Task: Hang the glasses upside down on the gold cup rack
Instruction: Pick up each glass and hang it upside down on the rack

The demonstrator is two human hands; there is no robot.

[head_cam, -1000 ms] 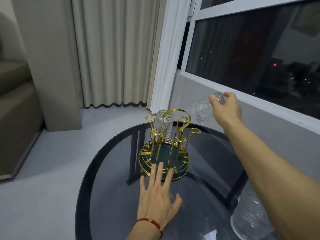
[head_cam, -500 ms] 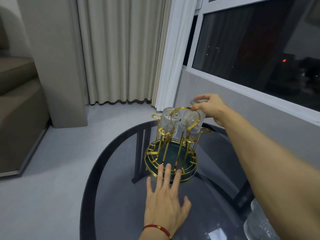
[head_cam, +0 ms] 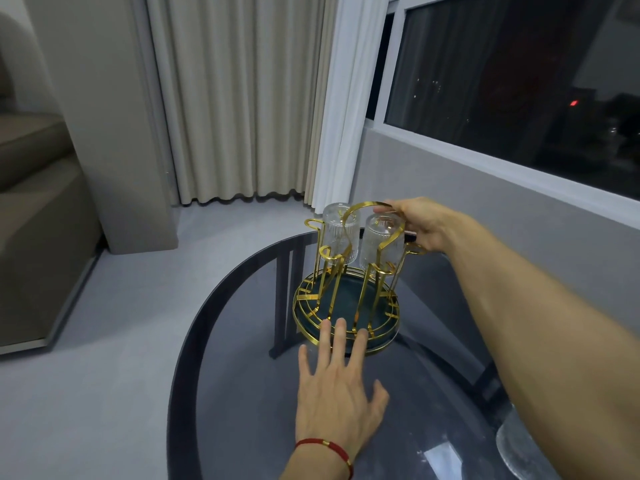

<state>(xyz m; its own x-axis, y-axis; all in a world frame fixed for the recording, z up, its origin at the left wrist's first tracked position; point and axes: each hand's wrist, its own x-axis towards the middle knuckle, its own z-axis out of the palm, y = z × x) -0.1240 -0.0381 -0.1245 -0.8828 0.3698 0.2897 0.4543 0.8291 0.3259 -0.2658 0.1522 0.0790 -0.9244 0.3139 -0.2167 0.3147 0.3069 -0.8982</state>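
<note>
Fingers of right hand (head_cam: 420, 225) grip inverted glass (head_cam: 381, 242); left hand (head_cam: 337, 386) lies flat.

right hand (head_cam: 420, 223) on glass (head_cam: 381, 242) | gold rack (head_cam: 346, 306): 2 glasses | left hand (head_cam: 337, 393) flat

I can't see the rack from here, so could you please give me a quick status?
Left hand flat, bracing rack. Right hand on second glass, over its peg. First glass hung. Nothing blocking.
</note>
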